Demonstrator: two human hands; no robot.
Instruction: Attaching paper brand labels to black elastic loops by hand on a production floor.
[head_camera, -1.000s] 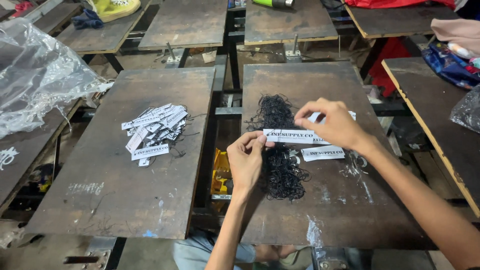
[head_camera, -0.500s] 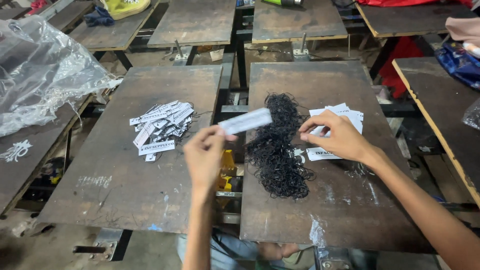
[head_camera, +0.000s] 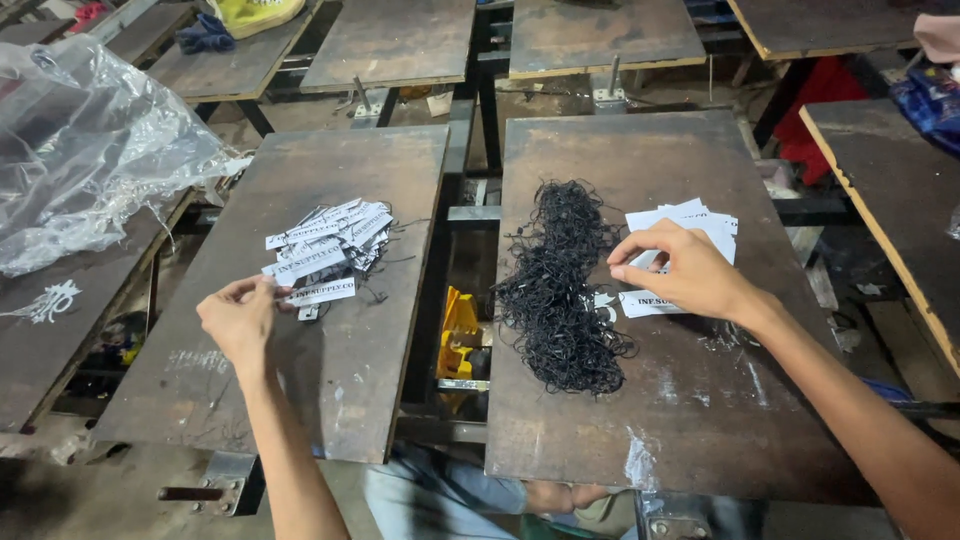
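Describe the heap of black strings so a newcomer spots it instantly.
Find the right-hand dark board in front of the person. On its left half lies the black string heap, a tangled curly mound. The white tag stack beside it is flat and pale.

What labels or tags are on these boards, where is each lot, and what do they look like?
Strung tags: left board, loose pile by the left hand, white strips with dark print.
Blank-side tags: right board, neat white stack under the right hand, beside the black strings.
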